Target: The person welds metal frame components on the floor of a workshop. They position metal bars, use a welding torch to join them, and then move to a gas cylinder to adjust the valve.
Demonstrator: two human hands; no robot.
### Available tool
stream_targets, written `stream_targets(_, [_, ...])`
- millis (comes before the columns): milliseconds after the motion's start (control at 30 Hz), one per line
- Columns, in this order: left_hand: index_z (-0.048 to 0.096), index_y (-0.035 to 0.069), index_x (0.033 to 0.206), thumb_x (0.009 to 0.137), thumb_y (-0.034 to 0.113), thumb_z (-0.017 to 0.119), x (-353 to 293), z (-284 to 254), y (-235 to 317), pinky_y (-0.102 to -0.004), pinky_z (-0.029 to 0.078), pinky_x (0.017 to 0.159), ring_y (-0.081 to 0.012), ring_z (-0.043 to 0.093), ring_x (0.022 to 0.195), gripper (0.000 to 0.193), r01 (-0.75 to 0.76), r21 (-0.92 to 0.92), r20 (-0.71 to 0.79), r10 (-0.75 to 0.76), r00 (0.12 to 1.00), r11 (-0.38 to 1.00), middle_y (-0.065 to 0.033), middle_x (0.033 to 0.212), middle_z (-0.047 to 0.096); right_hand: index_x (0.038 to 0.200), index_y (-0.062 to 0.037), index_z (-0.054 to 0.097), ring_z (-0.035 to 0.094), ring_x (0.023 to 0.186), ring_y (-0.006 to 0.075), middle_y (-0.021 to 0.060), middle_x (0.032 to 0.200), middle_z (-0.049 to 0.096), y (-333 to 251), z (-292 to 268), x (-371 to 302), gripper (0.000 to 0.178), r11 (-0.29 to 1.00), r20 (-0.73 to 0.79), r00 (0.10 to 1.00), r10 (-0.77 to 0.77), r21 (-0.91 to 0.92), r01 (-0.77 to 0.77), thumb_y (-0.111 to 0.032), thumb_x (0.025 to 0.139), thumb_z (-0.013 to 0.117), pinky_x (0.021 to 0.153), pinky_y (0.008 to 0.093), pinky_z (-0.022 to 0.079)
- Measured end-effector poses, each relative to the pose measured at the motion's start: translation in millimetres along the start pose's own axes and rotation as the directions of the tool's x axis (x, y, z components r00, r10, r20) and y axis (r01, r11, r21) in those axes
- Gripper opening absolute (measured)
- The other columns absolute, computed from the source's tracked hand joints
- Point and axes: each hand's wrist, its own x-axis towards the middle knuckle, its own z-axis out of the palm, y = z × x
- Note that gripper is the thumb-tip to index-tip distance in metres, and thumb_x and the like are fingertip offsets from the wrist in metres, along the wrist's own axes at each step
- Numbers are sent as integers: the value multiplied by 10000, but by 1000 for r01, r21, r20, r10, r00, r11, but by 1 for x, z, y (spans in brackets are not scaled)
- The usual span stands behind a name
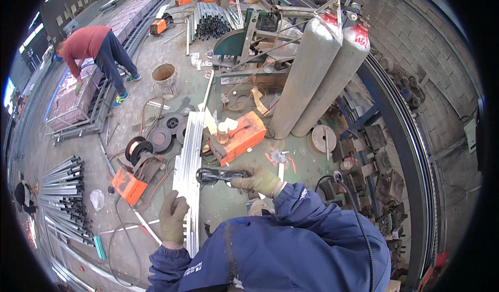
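Note:
In front of me lies a bundle of long, bright metal bars (189, 159), side by side and pointing away from my body. My left hand (173, 216), in a greenish work glove, is at their near left edge, its fingers bent round a bar. Gloved the same way, my right hand (260, 182) grips a black angle grinder (221, 176) by its body. The tool's rounded head points left, close to the right side of the bars. Its fine details are too small to make out.
Just ahead stands an orange welding machine (241, 138) with a jar on it. Two tall gas cylinders (312, 68) lean at right. Another orange machine (128, 185), cables and stacked metal tubes (65, 198) lie left. A person (99, 47) bends over a wrapped load.

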Motion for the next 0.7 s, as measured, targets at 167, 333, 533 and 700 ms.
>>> stream_targets(167, [543,-92,1394,935,100,713,26,21,-4,-282,529,834,-158,645,927,525,-42,-18,-164,38,986,999,-93,1091,672,1350,-97,674,581,700,55,-9,908,701,-18,-109,54,438,979,-261,948,-183,42,200,-233,950,790,604,238,466])
stream_targets(333, [565,-79,1379,919,105,736,45,68,12,-272,532,787,-146,647,872,524,31,-59,-251,-44,967,998,-73,1030,674,1281,-37,706,552,642,67,-6,845,701,-95,-268,85,380,829,-714,563,-416,-44,557,-180,939,793,566,237,433])
stream_targets(533, [581,-58,1368,919,140,762,84,117,18,-282,535,781,-151,656,863,524,8,-50,-217,-19,976,999,-83,1056,695,1377,14,631,661,918,125,71,1116,729,-208,-453,79,480,535,-761,-114,-639,-546,644,-170,960,781,786,255,535])
stream_targets(700, [585,-44,1370,919,151,764,104,149,26,-289,538,784,-159,662,870,523,19,-31,-200,-25,980,999,-90,1067,699,1375,-26,652,705,1042,157,114,1200,748,-265,-520,90,474,501,-654,-341,-676,-747,437,-160,941,784,901,300,554])
